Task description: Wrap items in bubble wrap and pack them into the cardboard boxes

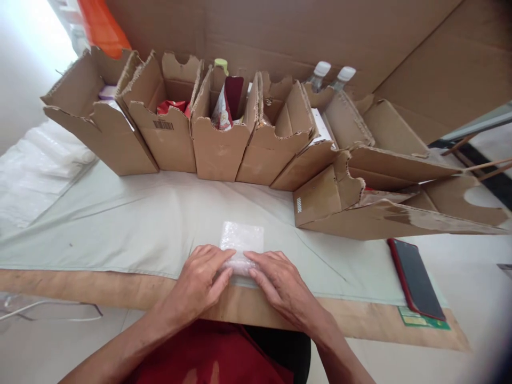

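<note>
Forearms angle fwd & inward, wrists apart, hands mirrored. L hand: palm down, fingers curved, thumb & index nearly closed, gripping L end of a clear, rectangular plastic bubble-wrap piece. R hand: same pose, gripping R end. Wrap lies betw. hands, near edge rolled, flat part extending just fwd of thumbs, on pale green fabric cloth. Black-screened phone w/ red case: well R of R hand. Open-topped brown cardboard boxes: row beyond both hands.
</note>
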Tool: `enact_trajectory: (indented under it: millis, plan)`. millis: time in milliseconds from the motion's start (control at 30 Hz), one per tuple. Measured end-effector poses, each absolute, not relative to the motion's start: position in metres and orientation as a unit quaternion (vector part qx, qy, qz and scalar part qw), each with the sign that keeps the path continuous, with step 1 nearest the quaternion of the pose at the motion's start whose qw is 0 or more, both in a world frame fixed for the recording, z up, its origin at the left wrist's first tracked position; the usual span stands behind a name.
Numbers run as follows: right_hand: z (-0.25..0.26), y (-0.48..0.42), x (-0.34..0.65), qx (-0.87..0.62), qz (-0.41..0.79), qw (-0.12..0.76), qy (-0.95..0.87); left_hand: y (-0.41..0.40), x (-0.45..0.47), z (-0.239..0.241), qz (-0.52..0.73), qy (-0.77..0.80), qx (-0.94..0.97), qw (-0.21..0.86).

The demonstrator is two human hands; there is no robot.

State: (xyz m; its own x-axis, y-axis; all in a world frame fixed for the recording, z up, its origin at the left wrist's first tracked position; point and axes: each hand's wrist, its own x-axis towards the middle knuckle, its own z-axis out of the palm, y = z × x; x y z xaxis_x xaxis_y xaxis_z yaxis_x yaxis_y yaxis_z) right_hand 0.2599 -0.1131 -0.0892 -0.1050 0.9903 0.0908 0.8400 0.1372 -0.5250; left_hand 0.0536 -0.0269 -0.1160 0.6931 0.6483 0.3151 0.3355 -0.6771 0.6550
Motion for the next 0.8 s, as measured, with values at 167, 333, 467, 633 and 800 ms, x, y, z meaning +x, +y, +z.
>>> enact_trajectory:
  millis: [167, 333, 467, 633, 800]
  plan:
    - [-0.094, -0.116, 0.255, -0.670, -0.003, 0.246, -0.701, -0.003, 0.069, -0.122, 0.233, 0.347, 0.869, 0.263]
    - [-0.103, -0.104, 0.251, -0.634, -0.004, 0.172, -0.754, 0.005, 0.072, -0.124, 0.255, 0.392, 0.842, 0.270]
    - [-0.110, -0.091, 0.256, -0.659, 0.038, 0.247, -0.710, -0.009, 0.056, -0.119, 0.296, 0.462, 0.700, 0.457]
    - [-0.099, -0.102, 0.244, -0.680, 0.177, 0.357, -0.615, -0.028, 0.053, -0.111, 0.271, 0.413, 0.526, 0.692]
    - [-0.088, -0.121, 0.230, -0.678, 0.327, 0.377, -0.540, -0.039, 0.071, -0.108, 0.252, 0.400, 0.521, 0.711]
